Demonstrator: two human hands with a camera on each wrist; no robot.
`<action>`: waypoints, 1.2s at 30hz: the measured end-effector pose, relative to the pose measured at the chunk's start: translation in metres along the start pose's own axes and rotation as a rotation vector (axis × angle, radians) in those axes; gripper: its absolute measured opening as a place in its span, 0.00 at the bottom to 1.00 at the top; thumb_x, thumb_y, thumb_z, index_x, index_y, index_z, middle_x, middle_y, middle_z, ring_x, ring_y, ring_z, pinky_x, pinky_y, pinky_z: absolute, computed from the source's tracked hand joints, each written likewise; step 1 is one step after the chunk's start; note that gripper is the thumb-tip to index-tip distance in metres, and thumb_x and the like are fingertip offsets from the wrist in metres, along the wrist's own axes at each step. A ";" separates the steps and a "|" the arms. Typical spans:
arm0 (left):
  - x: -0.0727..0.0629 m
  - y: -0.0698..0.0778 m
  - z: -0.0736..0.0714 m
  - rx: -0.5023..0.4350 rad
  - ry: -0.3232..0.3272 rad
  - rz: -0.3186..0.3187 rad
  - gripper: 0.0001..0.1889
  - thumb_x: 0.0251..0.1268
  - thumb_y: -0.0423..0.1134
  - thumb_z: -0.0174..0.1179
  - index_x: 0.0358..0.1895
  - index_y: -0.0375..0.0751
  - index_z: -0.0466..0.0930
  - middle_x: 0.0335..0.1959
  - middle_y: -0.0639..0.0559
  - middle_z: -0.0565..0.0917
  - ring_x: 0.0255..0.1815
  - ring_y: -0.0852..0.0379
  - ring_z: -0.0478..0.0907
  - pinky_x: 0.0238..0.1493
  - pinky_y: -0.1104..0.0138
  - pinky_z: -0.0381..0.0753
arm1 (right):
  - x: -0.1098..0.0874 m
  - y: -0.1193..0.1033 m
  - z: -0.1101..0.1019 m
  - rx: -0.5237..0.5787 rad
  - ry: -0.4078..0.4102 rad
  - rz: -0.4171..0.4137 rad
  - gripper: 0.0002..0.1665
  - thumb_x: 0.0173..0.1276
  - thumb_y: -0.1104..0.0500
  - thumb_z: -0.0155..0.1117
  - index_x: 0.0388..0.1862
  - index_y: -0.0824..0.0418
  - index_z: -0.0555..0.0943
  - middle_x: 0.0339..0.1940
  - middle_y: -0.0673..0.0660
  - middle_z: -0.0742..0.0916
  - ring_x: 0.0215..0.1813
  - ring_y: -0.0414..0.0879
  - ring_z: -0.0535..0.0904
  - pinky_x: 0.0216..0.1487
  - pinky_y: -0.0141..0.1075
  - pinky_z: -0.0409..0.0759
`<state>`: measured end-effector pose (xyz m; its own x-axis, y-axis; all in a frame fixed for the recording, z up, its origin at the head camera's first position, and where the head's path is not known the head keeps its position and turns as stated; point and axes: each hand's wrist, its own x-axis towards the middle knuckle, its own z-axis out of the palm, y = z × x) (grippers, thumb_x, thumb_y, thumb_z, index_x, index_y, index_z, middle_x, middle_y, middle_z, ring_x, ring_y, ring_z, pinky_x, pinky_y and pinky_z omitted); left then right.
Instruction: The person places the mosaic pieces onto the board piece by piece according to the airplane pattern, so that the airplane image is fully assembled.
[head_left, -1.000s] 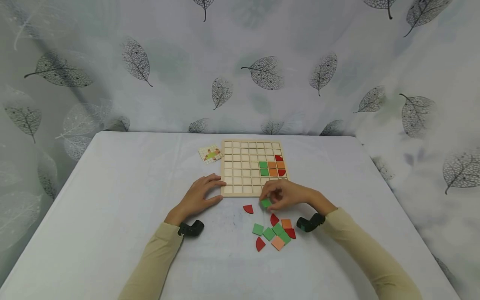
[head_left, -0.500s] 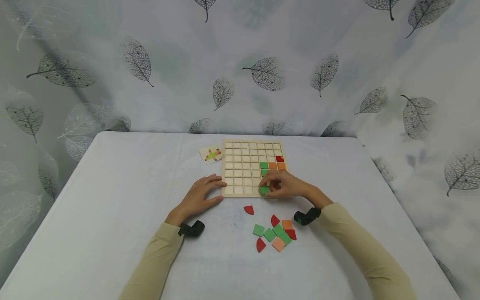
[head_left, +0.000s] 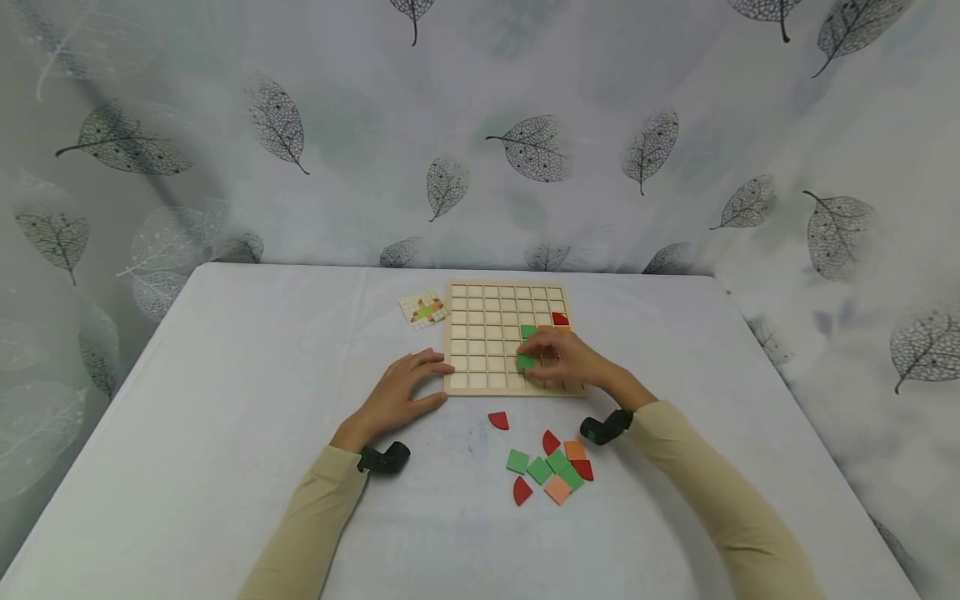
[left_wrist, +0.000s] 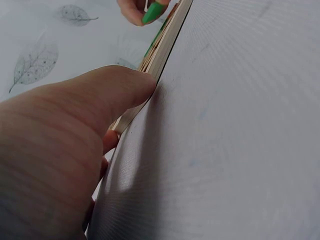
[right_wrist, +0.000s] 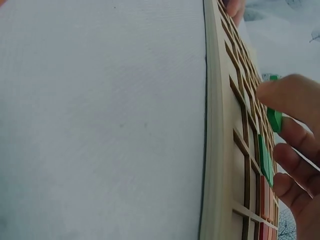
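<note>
Over the wooden grid board (head_left: pixel 476 343), the right hand (head_left: pixel 564 357) reaches in from the near right, its thumb and fingertips pinching a green square (head_left: pixel 524 363) above the cells. The left hand (head_left: pixel 401 387) rests at the board's near left corner, fingers and thumb spread, their tips against the edge. I see loose tiles (head_left: pixel 539 470) on the white-clothed table (head_left: pixel 262 375), and leaf-printed fabric (head_left: pixel 337 167) hangs behind.

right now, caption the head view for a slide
Right hand pinching a green tile over a gridded wooden board, left hand at its edge, loose pieces nearby.
</note>
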<state>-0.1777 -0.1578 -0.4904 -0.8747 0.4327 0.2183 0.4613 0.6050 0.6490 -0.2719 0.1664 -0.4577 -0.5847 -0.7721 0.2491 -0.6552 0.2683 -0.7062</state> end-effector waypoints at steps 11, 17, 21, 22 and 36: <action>0.000 0.001 0.000 -0.005 -0.015 -0.016 0.21 0.65 0.43 0.65 0.61 0.46 0.78 0.67 0.45 0.72 0.75 0.46 0.59 0.74 0.47 0.52 | 0.007 0.007 0.005 -0.101 0.096 0.132 0.18 0.57 0.65 0.74 0.48 0.67 0.83 0.41 0.59 0.83 0.39 0.50 0.77 0.39 0.34 0.78; 0.000 0.002 0.000 0.003 -0.009 -0.003 0.21 0.64 0.43 0.65 0.60 0.46 0.78 0.67 0.44 0.72 0.74 0.45 0.60 0.74 0.46 0.53 | 0.013 0.006 0.011 -0.118 0.110 0.180 0.19 0.59 0.65 0.73 0.49 0.66 0.82 0.40 0.59 0.83 0.37 0.48 0.74 0.35 0.32 0.76; 0.000 0.002 0.000 -0.002 -0.012 -0.006 0.22 0.65 0.43 0.65 0.61 0.46 0.78 0.67 0.44 0.72 0.75 0.45 0.59 0.74 0.46 0.53 | 0.015 0.003 0.012 -0.099 0.106 0.204 0.15 0.59 0.65 0.73 0.46 0.64 0.83 0.39 0.58 0.83 0.34 0.47 0.74 0.34 0.32 0.75; 0.000 0.002 0.000 -0.001 -0.012 -0.006 0.22 0.65 0.44 0.65 0.61 0.46 0.77 0.67 0.44 0.72 0.75 0.45 0.59 0.74 0.46 0.53 | 0.015 0.003 0.012 -0.096 0.104 0.200 0.14 0.60 0.65 0.73 0.44 0.64 0.83 0.39 0.58 0.84 0.34 0.47 0.73 0.34 0.31 0.75; 0.001 0.000 0.000 0.007 -0.008 -0.014 0.22 0.65 0.44 0.64 0.61 0.47 0.77 0.67 0.45 0.72 0.75 0.45 0.59 0.74 0.46 0.53 | 0.018 0.003 0.010 -0.051 0.074 0.188 0.08 0.63 0.69 0.66 0.42 0.67 0.86 0.47 0.64 0.83 0.31 0.45 0.72 0.32 0.31 0.73</action>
<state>-0.1783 -0.1574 -0.4897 -0.8799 0.4292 0.2037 0.4501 0.6155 0.6470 -0.2797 0.1480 -0.4617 -0.7314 -0.6615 0.1658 -0.5535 0.4337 -0.7110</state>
